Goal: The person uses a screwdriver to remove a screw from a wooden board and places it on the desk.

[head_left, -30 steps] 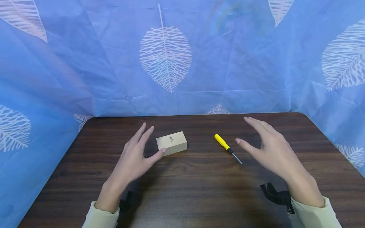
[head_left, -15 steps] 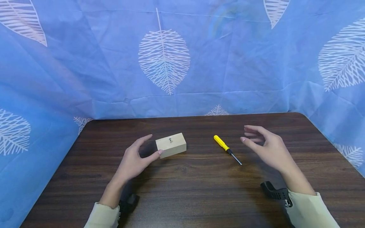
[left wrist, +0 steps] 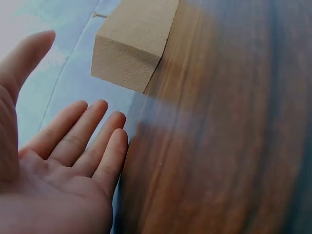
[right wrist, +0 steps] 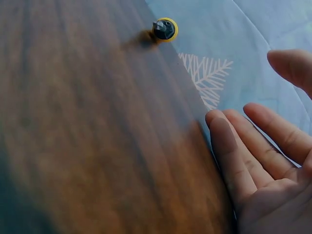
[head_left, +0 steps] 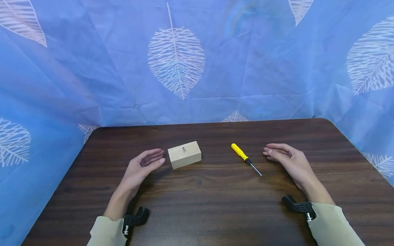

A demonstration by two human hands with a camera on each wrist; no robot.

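Observation:
A pale wooden block (head_left: 185, 157) lies on the table with a small screw (head_left: 184, 149) standing up from its top face. My left hand (head_left: 142, 169) is just left of the block, palm turned toward it, fingers relaxed and holding nothing. In the left wrist view the block's end (left wrist: 124, 63) sits beyond the fingertips. A screwdriver (head_left: 241, 153) with a yellow handle and black collar lies right of the block, its metal tip toward the near right. To its right rests my right hand (head_left: 290, 164), fingers loosely bent, nothing in it. The right wrist view shows the screwdriver (right wrist: 165, 30) end-on.
The dark wood-grain table (head_left: 197, 212) has rounded far corners. Behind it hangs a blue cloth (head_left: 261, 68) printed with white leaves. Black straps with camera mounts (head_left: 136, 217) sit at both wrists, by the light sleeves.
Both hands have come down toward the table, and their fingers have drawn closer together. The left hand has moved back slightly left, away from the block. Block and screwdriver stay in place.

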